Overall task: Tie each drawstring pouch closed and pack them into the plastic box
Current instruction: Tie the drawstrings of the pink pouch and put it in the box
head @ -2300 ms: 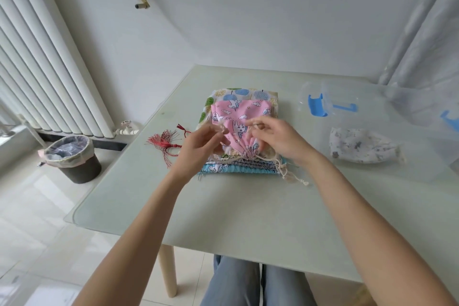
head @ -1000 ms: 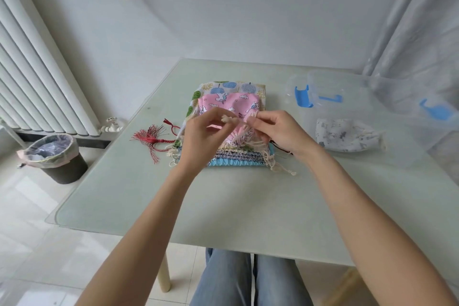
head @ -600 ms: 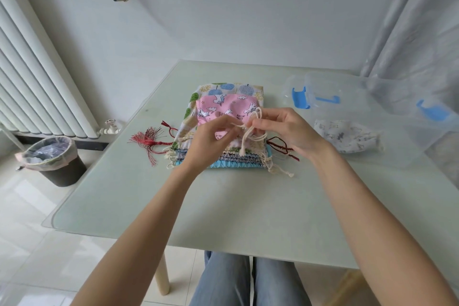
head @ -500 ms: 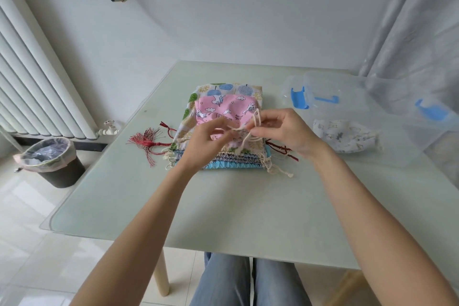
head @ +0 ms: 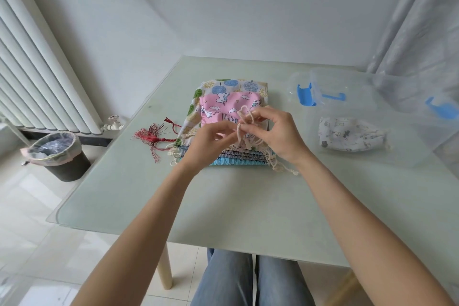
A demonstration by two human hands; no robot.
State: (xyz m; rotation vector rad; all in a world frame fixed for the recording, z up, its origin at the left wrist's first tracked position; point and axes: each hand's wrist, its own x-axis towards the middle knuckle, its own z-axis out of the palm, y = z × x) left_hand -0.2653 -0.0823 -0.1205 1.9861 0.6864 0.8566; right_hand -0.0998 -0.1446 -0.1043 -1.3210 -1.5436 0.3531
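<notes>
Item: pink pouch (head: 224,108), topmost of a stack of pouches (head: 223,154) at frame centre on the glass table (head: 223,206), its gathered mouth toward the viewer, long axis running away up the frame. Cream drawstring (head: 244,119) rises from that mouth into a small loop held just above the fabric — the knot looks mid-formation, not yet drawn tight. Left hand (head: 211,143) pinches the lower strand, fingers curled, wrist low; right hand (head: 278,131) pinches the loop, thumb and forefinger closed on the cord, other fingers loosely bent. The two hands nearly touch, directly over the mouth. Plastic box (head: 372,164) lies to the right, right hand nearer, one white printed pouch (head: 350,135) already inside. Red tassel (head: 151,135) left of the stack.
</notes>
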